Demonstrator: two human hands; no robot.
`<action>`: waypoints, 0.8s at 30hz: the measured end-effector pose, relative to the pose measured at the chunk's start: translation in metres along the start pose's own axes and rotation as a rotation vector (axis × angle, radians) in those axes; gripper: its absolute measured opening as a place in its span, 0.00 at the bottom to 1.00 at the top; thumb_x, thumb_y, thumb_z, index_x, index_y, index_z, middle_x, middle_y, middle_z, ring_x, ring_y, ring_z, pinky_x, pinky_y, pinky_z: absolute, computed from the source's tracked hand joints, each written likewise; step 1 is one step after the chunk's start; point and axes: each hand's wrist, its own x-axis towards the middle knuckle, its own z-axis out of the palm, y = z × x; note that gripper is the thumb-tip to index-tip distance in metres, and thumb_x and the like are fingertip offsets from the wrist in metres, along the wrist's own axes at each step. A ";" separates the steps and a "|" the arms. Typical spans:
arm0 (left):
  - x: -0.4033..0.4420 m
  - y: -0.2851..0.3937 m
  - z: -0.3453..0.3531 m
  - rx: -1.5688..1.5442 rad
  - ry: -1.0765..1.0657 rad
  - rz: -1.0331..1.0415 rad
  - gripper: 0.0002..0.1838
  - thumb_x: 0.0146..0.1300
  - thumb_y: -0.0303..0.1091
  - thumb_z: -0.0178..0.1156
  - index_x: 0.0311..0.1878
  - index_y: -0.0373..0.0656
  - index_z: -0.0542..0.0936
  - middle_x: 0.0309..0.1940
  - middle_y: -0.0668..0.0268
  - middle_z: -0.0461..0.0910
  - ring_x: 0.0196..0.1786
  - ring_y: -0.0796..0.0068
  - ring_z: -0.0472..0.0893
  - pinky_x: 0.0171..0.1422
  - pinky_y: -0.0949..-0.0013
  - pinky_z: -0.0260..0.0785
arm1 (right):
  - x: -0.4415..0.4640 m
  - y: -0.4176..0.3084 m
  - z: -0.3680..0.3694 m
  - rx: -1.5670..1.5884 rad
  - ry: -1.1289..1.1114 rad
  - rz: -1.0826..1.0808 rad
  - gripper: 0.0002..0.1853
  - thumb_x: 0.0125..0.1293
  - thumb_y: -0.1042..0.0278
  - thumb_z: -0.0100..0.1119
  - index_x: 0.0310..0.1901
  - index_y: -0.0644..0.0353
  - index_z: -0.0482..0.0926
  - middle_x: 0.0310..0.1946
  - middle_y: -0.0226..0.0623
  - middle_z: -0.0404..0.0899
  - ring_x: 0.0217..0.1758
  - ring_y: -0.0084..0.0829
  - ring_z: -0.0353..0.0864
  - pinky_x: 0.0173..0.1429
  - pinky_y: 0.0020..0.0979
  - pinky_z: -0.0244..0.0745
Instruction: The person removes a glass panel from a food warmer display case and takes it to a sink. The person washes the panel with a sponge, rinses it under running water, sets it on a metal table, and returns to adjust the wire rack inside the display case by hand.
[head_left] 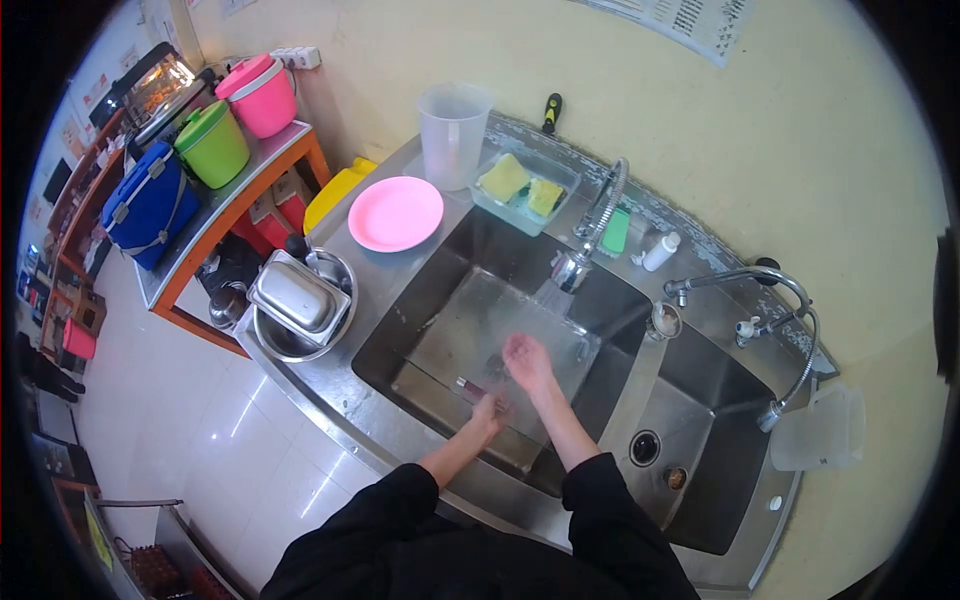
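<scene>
Over the large sink basin [400, 300], my left hand [488, 415] is closed around a small, slim object [468, 387] with a silvery end and a dark reddish body. Its exact kind is too small to make out. My right hand [527, 362] is just to the right and farther in, with loosely curled fingers apart and nothing seen in them. Water runs from the spring-neck faucet [572, 270] into the basin beyond my right hand. Shallow water appears to cover the basin floor.
A pink plate [396, 214], a clear plastic pitcher [452, 150] and a tub [520, 212] with sponges line the back. Metal pans [298, 298] sit in a bowl at left. On the right are a second basin [700, 400] and another faucet [740, 275].
</scene>
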 end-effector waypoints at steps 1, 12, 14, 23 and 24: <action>0.017 -0.002 -0.014 -0.027 -0.075 -0.009 0.15 0.49 0.17 0.48 0.40 0.47 0.69 0.33 0.66 0.70 0.36 0.71 0.70 0.49 0.57 0.64 | 0.010 0.004 0.004 0.126 -0.008 -0.054 0.05 0.59 0.76 0.43 0.34 0.65 0.69 0.34 0.39 0.72 0.39 0.34 0.73 0.46 0.32 0.70; 0.056 -0.028 -0.031 -0.052 -0.090 -0.008 0.13 0.44 0.19 0.52 0.35 0.43 0.68 0.30 0.66 0.70 0.34 0.73 0.72 0.39 0.66 0.68 | -0.037 -0.106 0.101 -0.172 -0.597 -0.270 0.16 0.64 0.58 0.42 0.44 0.61 0.72 0.44 0.36 0.74 0.48 0.31 0.72 0.55 0.35 0.63; 0.023 -0.020 -0.011 -0.014 0.051 -0.008 0.14 0.43 0.20 0.52 0.36 0.43 0.69 0.30 0.67 0.71 0.34 0.74 0.72 0.39 0.66 0.68 | -0.080 -0.094 0.168 -0.677 -0.313 -0.435 0.21 0.63 0.53 0.47 0.53 0.57 0.65 0.49 0.32 0.70 0.45 0.31 0.74 0.53 0.33 0.64; 0.003 -0.014 0.003 -0.001 0.066 -0.027 0.28 0.44 0.19 0.48 0.50 0.56 0.67 0.39 0.75 0.71 0.42 0.78 0.70 0.48 0.67 0.63 | -0.037 -0.065 0.226 -1.208 -0.245 -0.356 0.17 0.56 0.73 0.57 0.47 0.59 0.67 0.39 0.34 0.74 0.41 0.24 0.75 0.42 0.26 0.70; 0.001 -0.013 0.004 0.006 0.057 -0.047 0.32 0.43 0.18 0.47 0.54 0.60 0.66 0.43 0.77 0.71 0.45 0.79 0.69 0.52 0.66 0.61 | -0.027 -0.060 0.227 -1.199 -0.237 -0.384 0.17 0.55 0.73 0.58 0.47 0.59 0.68 0.38 0.33 0.74 0.41 0.24 0.75 0.41 0.25 0.70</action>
